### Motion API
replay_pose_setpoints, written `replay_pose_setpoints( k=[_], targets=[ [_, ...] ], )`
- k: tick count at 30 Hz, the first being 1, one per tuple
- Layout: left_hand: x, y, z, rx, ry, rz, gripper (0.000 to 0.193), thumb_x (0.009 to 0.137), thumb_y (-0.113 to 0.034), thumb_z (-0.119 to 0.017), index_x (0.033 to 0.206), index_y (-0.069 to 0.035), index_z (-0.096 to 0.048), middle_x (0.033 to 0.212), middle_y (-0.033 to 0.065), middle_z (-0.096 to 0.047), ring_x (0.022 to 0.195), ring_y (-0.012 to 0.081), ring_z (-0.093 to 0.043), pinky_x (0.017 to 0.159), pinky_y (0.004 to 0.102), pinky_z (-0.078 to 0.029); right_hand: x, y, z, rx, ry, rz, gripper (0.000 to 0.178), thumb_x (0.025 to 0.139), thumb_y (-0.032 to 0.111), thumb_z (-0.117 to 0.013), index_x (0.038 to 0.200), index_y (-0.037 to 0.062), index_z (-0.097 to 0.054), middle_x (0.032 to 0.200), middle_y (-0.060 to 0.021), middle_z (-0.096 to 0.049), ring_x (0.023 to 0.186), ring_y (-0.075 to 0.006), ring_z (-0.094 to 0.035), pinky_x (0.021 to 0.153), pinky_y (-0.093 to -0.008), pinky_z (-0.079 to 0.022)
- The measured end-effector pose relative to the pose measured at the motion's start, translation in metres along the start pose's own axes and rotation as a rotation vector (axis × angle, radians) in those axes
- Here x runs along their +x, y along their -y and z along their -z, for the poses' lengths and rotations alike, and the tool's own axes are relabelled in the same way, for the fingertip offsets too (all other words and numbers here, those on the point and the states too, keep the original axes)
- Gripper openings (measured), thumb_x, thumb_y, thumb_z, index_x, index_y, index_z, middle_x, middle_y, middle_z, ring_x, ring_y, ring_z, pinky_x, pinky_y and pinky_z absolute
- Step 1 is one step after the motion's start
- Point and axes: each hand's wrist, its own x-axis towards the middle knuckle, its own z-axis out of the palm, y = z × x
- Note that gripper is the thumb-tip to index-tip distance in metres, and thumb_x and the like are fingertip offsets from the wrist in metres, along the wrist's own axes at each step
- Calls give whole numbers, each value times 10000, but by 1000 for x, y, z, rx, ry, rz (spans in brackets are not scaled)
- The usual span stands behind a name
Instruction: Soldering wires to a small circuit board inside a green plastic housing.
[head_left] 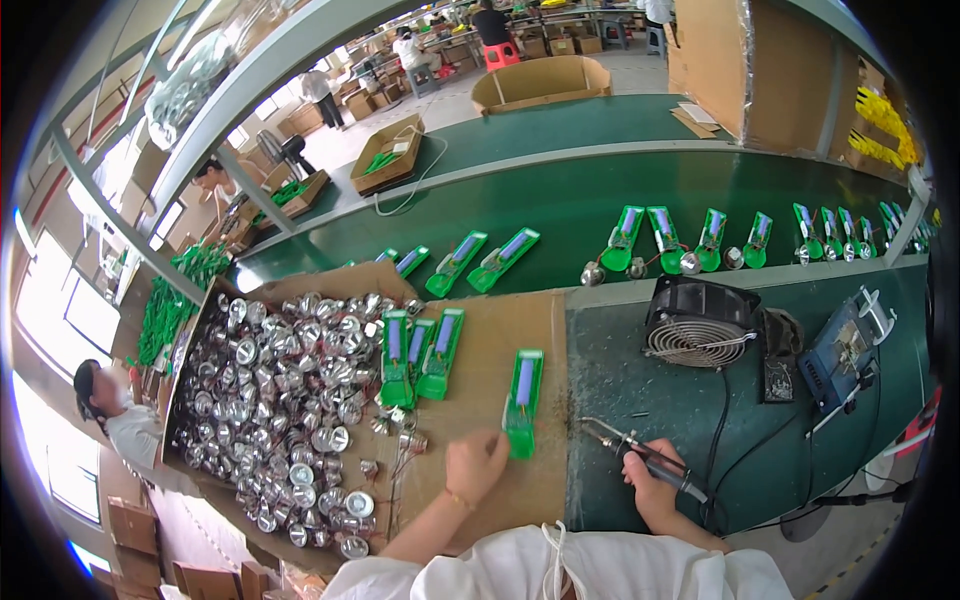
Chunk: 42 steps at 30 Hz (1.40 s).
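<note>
Fingers curled together, my left hand [474, 467] is at the lower end of a green flashlight housing [520, 440] lying on the cardboard sheet [450, 520]. A purple cylindrical battery [525, 383] sits in that housing. Whatever those fingers pinch is too small to make out. My right hand [653, 490] grips a soldering iron [690, 487], its thin tip pointing left toward the housing, apart from it. Farther left, several more green housings [437, 370] with batteries rest at the edge of a heap of silver lamp reflectors [290, 400] with thin wires.
A black fan [700, 322] and a blue soldering station [840, 355] stand on the right, with black cables trailing down. Across the back, a green conveyor belt [560, 270] carries several housings, some with reflectors. Other people work beyond and at the left.
</note>
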Motion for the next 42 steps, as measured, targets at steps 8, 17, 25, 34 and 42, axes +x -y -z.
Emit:
replay_pose_setpoints(
  k=[8,17,25,34,42],
  targets=[
    [-8,66,57,577,-253,-104,341,711,-286,-694,972,-100,-577,921,113,-514,813,296,-534,617,389,-462,2,-3,-4,19,-25,100,127,799,70,-626,809,13,-513,628,-54,-560,516,-78,-510,481,-212,-423],
    [-57,43,58,351,-135,-405,274,653,-177,-701,906,-117,-615,1088,84,-528,1037,284,-496,860,420,-359,-7,-8,0,-4,-33,123,138,803,81,-629,855,5,-526,640,-53,-558,523,-84,-510,480,-203,-412],
    [-78,62,71,205,-295,-58,342,627,-266,-778,723,-82,-505,629,44,-503,526,235,-516,475,324,-420,-11,-3,-5,-74,-48,178,124,820,74,-607,877,-9,-535,640,-62,-557,522,-84,-502,489,-201,-409],
    [-52,65,82,136,-216,343,389,786,-401,-627,707,-21,-648,659,144,-610,580,316,-584,536,373,-444,-19,-7,-6,-71,-29,150,180,819,130,-618,881,-15,-531,632,-65,-552,505,-84,-494,475,-197,-404],
    [-5,86,70,-640,214,501,259,875,-198,-570,798,30,-663,708,29,-633,618,76,-543,572,214,-431,-30,1,-6,-44,-18,132,130,828,87,-586,897,-6,-529,642,-57,-537,510,-87,-476,467,-192,-375]
  ],
)
